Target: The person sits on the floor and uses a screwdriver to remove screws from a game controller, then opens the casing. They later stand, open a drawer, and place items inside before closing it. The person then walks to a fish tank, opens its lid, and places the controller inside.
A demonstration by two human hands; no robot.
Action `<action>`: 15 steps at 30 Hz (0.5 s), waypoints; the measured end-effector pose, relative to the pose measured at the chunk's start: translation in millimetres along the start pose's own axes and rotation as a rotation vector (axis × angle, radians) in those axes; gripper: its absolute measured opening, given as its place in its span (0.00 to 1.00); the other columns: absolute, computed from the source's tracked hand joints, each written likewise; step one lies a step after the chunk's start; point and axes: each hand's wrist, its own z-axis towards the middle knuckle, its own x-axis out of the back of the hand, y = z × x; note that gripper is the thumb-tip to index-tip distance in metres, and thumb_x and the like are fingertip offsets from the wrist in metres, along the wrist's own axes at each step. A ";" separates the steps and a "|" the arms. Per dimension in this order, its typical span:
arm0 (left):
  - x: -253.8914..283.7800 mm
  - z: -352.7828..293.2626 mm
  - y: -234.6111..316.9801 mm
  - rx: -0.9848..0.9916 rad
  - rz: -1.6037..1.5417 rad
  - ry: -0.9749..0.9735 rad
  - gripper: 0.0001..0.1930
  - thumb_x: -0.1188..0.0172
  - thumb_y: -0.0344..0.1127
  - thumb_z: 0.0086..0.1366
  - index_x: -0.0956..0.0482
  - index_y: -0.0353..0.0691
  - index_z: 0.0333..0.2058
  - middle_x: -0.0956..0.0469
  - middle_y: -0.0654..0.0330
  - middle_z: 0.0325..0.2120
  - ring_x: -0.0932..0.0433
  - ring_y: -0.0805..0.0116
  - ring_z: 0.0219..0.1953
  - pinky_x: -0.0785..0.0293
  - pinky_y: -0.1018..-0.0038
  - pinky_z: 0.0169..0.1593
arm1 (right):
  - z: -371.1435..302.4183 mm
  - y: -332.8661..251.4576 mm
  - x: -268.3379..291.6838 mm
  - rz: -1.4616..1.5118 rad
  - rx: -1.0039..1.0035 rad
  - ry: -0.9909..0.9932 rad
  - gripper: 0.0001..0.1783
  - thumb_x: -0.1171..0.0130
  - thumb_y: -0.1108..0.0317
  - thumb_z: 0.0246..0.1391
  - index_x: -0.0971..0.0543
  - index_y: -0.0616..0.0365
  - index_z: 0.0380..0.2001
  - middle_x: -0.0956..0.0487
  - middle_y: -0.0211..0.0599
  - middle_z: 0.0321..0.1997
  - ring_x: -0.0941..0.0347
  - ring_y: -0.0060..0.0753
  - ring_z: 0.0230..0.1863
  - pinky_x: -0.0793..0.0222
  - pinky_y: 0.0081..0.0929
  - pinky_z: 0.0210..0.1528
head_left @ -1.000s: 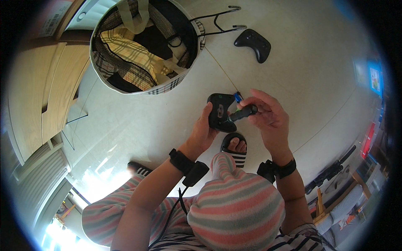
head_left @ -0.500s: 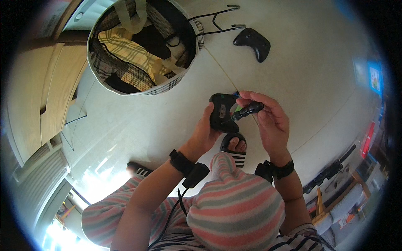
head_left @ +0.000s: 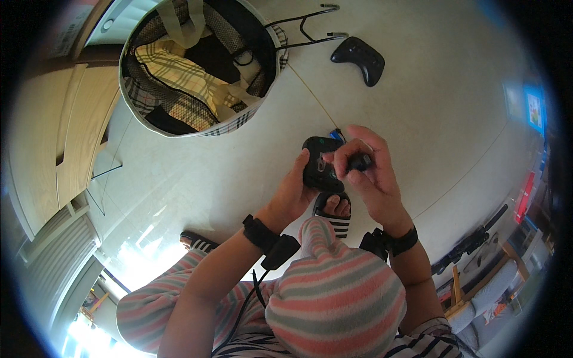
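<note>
My left hand (head_left: 293, 190) grips a black game controller (head_left: 316, 173) by its near left side, thumb on top. A lighter patch shows in the middle of its face. Over the controller's right side, my right hand (head_left: 373, 179) is curled round a short black tool with a thick handle (head_left: 360, 162). The handle's end points up, while its tip is hidden by the fingers, so I cannot tell its exact kind. Beyond the controller's far edge shows a small blue piece (head_left: 337, 135). Farther off, a black curved controller-shaped part (head_left: 361, 59) lies on the floor.
A round laundry basket (head_left: 253, 110) with checked cloth inside stands at the far left, a black metal hook rack (head_left: 307, 36) sticking out beside it. Wooden drawers (head_left: 77, 119) line the left. A striped plush (head_left: 334, 286) covers my lap; my sandalled foot (head_left: 334, 209) is below the controller.
My right hand has turned and closed further round the black tool, swinging its handle from sideways to pointing up. The controller has shifted slightly right in my left hand.
</note>
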 end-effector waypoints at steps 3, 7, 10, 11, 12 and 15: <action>-0.5 0.5 1.3 0.018 0.008 -0.046 0.26 0.56 0.55 0.71 0.32 0.40 0.55 0.23 0.59 0.46 0.24 0.66 0.48 0.27 0.68 0.54 | 0.1 -15.3 6.6 -0.249 -0.031 -0.021 0.23 0.40 0.68 0.56 0.30 0.58 0.54 0.27 0.32 0.35 0.31 0.27 0.35 0.32 0.29 0.44; -0.5 0.9 4.6 -0.003 0.016 -0.044 0.26 0.57 0.56 0.71 0.32 0.40 0.54 0.24 0.59 0.45 0.24 0.67 0.48 0.27 0.70 0.54 | 2.0 -9.3 25.0 -0.826 -0.087 -0.151 0.20 0.35 0.65 0.51 0.26 0.56 0.47 0.23 0.35 0.37 0.25 0.37 0.37 0.29 0.33 0.41; -1.2 1.8 5.7 -0.023 0.013 -0.032 0.26 0.57 0.56 0.71 0.32 0.40 0.53 0.24 0.60 0.44 0.25 0.68 0.46 0.27 0.70 0.53 | -3.0 15.7 28.6 -1.022 -0.050 -0.207 0.18 0.34 0.65 0.49 0.25 0.55 0.43 0.21 0.38 0.43 0.24 0.44 0.40 0.27 0.35 0.41; -1.3 1.9 5.7 -0.029 0.010 -0.020 0.26 0.56 0.56 0.71 0.32 0.40 0.53 0.24 0.61 0.43 0.25 0.68 0.46 0.27 0.69 0.53 | -6.0 22.9 29.0 -1.036 -0.029 -0.219 0.18 0.34 0.65 0.48 0.25 0.55 0.43 0.21 0.39 0.46 0.24 0.46 0.42 0.27 0.36 0.41; -1.6 1.6 5.7 -0.036 0.012 -0.033 0.25 0.56 0.56 0.71 0.32 0.40 0.53 0.25 0.61 0.44 0.25 0.68 0.45 0.27 0.69 0.53 | -9.4 28.8 28.8 -1.026 -0.043 -0.215 0.18 0.34 0.65 0.48 0.25 0.54 0.43 0.21 0.40 0.46 0.24 0.46 0.41 0.27 0.36 0.41; -3.1 2.4 6.4 -0.051 0.038 -0.051 0.24 0.56 0.55 0.72 0.33 0.40 0.52 0.26 0.60 0.45 0.25 0.67 0.46 0.27 0.68 0.53 | -15.2 38.4 27.7 -1.036 -0.045 -0.203 0.18 0.35 0.66 0.48 0.25 0.53 0.43 0.20 0.39 0.45 0.23 0.45 0.39 0.26 0.36 0.40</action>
